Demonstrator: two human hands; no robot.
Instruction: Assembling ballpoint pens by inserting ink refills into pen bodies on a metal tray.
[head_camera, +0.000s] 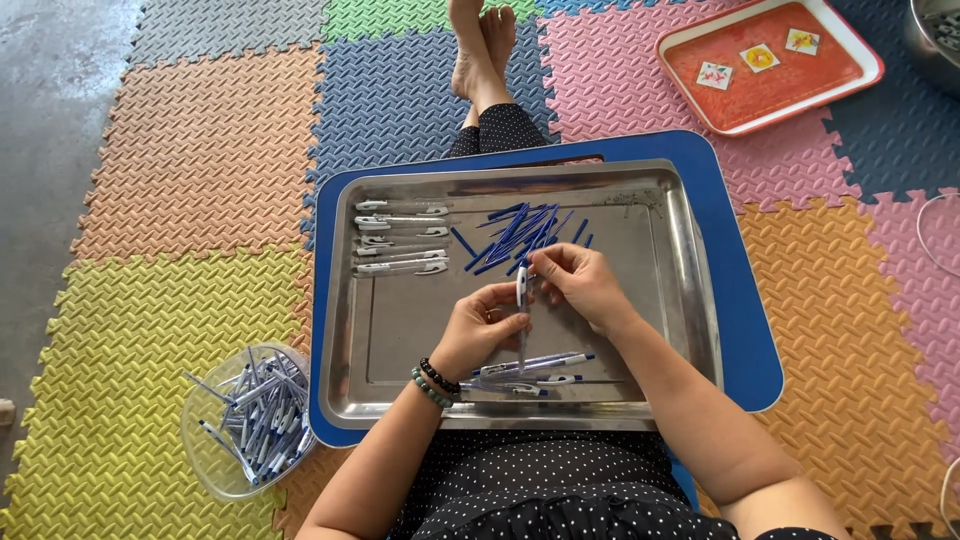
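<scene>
I see both hands pinched shut on one pen (521, 300), left hand (480, 330) low, right hand (578, 283) at top, pen's long axis pointing away over tray (400, 330)

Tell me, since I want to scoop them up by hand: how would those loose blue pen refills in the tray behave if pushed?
The blue refills look thin and light, so they would probably scatter. Being round, they would likely roll on the smooth metal tray, though its raised rim should stop them. They are so slim that they may flex a little.
</scene>
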